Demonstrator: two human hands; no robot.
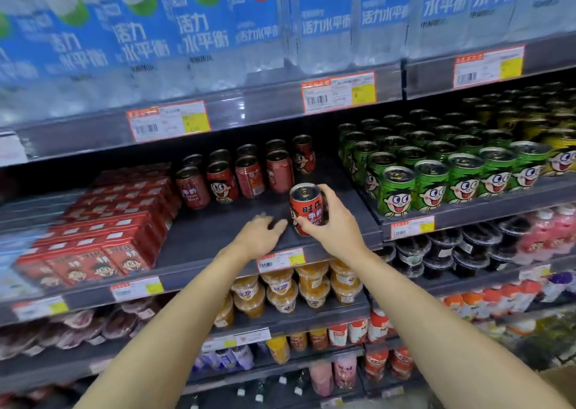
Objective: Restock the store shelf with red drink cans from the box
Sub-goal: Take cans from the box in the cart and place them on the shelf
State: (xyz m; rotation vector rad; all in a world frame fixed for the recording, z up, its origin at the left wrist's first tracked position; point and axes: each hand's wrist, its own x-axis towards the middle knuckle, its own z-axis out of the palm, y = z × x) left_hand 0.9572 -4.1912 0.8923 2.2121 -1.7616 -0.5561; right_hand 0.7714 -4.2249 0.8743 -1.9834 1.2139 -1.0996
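A person's right hand (335, 224) wraps fingers and thumb around a red drink can (307, 209), holding it upright just above the front of the dark shelf (205, 240), while the left hand (260, 235) rests beside it, fingers loosely spread and holding nothing. Behind stand rows of red cans (246, 172), flanked by red cartons (103, 237) to the left and green cans (436, 172) to the right. Bare shelf lies between the held can and the rows.

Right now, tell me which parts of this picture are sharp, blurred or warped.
Head view: the red can in the right hand is sharp; the left hand is slightly motion-blurred; the blue-labelled bottles up top and the left edge are smeared; the shelf edges bow from the wide-angle lens; cans at the shelf's back sit in shadow.
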